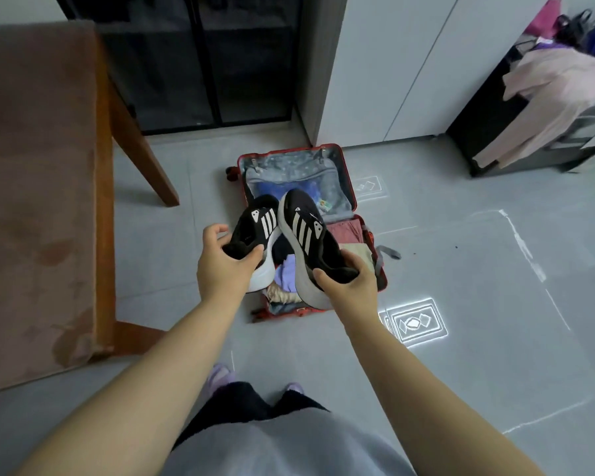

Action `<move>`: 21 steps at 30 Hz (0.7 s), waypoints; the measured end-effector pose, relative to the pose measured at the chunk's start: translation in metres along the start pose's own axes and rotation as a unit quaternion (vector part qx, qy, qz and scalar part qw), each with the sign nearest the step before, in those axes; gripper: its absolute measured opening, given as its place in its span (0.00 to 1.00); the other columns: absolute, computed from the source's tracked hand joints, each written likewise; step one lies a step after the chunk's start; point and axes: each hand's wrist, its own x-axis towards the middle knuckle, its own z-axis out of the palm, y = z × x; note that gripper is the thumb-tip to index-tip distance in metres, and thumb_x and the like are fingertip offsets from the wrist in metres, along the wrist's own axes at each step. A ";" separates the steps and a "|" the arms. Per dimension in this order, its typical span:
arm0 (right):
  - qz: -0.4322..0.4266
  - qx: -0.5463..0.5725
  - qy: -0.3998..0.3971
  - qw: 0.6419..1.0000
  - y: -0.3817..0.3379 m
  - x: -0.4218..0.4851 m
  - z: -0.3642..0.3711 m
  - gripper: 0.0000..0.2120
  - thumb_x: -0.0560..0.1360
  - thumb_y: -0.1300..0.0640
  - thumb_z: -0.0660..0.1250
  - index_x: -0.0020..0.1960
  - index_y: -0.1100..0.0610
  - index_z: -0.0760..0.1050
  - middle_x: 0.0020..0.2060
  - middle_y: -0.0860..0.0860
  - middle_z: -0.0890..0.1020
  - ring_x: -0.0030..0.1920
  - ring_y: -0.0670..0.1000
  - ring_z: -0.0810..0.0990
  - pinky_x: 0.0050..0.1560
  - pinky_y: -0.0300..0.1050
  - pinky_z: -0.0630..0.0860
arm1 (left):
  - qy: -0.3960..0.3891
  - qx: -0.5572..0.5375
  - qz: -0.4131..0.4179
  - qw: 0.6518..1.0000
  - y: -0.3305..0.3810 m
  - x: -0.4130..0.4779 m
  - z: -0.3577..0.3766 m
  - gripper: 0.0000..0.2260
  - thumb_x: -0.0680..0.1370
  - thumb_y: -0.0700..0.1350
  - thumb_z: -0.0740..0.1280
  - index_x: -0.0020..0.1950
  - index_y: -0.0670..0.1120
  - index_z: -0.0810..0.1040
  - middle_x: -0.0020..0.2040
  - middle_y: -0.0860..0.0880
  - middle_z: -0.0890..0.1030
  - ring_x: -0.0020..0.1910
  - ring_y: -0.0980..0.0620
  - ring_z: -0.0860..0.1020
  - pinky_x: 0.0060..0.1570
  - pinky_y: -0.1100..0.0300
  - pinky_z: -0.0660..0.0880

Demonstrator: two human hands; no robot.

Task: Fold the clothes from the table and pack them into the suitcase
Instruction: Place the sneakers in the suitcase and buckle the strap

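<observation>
A red suitcase (345,156) lies open on the grey floor ahead of me. Its near half holds folded clothes: a pink piece (346,231), a beige one, a lilac one (287,273). Its far half has a zipped grey lining. My left hand (225,266) grips the heel of a black sneaker with white stripes (260,225). My right hand (349,286) grips the heel of the matching sneaker (306,231). Both shoes hang above the suitcase, toes pointing away from me, sides touching.
A wooden table with a brown cloth (35,187) stands at the left, one leg (141,149) near the suitcase. White cabinets rise behind. A black rack draped with pink clothes (543,108) stands at the right. My slippered feet are at the bottom.
</observation>
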 end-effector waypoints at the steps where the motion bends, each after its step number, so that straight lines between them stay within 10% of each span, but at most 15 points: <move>1: 0.011 0.000 -0.003 1.000 0.004 0.005 -0.003 0.21 0.66 0.61 0.75 0.58 0.56 0.77 0.47 0.46 0.82 0.48 0.42 0.80 0.49 0.36 0.77 | -0.007 0.007 -0.005 1.000 -0.001 0.002 0.005 0.24 0.68 0.46 0.75 0.59 0.50 0.67 0.55 0.52 0.80 0.53 0.49 0.78 0.52 0.55 0.73; 21: 0.097 -0.159 -0.062 0.980 0.051 0.188 -0.083 0.28 0.68 0.61 0.74 0.64 0.54 0.67 0.48 0.50 0.77 0.46 0.50 0.76 0.39 0.36 0.70 | -0.150 0.083 -0.145 0.974 -0.045 0.085 0.109 0.26 0.71 0.39 0.72 0.66 0.47 0.66 0.50 0.48 0.74 0.49 0.46 0.73 0.50 0.59 0.68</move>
